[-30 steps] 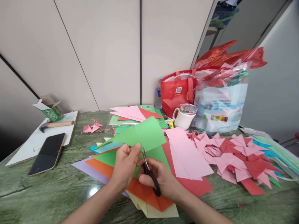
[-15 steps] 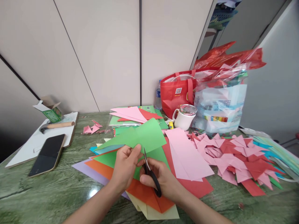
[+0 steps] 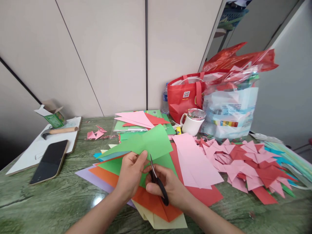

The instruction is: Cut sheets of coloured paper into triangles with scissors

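Note:
My left hand pinches the lower edge of a green sheet of paper, raised over a stack of colored sheets. In my right hand is a pair of black-handled scissors. Their blades point up and meet the green sheet's lower edge just right of my left thumb. Beneath both hands lie an orange sheet, a purple sheet and a cream sheet. Pink strips of paper rest on a red sheet to the right.
A heap of folded pink and red paper pieces covers the right side. Behind stand a white mug, a red bag and a plastic bag. At left are a phone, a hammer and a small box.
Almost nothing differs. The green sheet's right edge has shifted very slightly to the left, while both hands and the scissors keep their places.

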The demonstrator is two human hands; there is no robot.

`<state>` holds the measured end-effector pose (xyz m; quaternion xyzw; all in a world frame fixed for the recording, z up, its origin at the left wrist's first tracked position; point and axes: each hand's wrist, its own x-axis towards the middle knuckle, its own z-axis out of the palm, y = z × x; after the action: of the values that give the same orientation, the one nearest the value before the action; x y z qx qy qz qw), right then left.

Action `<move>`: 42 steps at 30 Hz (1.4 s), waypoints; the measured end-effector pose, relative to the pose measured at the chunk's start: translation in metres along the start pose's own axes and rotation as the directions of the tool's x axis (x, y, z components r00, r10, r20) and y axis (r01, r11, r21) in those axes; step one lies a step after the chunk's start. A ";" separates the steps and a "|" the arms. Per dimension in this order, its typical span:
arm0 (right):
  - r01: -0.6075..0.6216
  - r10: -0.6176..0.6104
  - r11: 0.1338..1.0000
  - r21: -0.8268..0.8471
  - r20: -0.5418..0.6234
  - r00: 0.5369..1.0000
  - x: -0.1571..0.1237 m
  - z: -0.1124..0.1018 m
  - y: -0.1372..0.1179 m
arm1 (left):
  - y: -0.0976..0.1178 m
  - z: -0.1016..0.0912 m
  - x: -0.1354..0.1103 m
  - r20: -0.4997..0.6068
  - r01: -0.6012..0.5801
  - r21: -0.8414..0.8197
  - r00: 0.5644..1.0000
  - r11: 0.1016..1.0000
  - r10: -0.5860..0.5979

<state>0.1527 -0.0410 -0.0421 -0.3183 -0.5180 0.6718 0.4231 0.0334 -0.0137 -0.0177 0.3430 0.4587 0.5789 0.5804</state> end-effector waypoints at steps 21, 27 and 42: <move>0.009 -0.009 1.000 0.003 0.018 1.000 0.000 0.000 0.001 | -0.002 -0.002 0.000 0.011 -0.044 0.058 0.999 0.997 0.043; 0.007 -0.007 1.000 -0.019 0.003 1.000 0.000 0.000 0.001 | -0.002 -0.001 0.000 0.012 -0.040 0.064 0.999 0.997 0.039; -0.011 0.010 0.999 -0.032 -0.048 0.999 0.001 0.002 0.004 | -0.001 -0.001 0.000 0.015 -0.037 0.042 0.999 0.998 0.036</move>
<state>0.1492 -0.0418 -0.0453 -0.3439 -0.5166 0.6578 0.4268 0.0329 -0.0140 -0.0194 0.3678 0.4605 0.5770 0.5655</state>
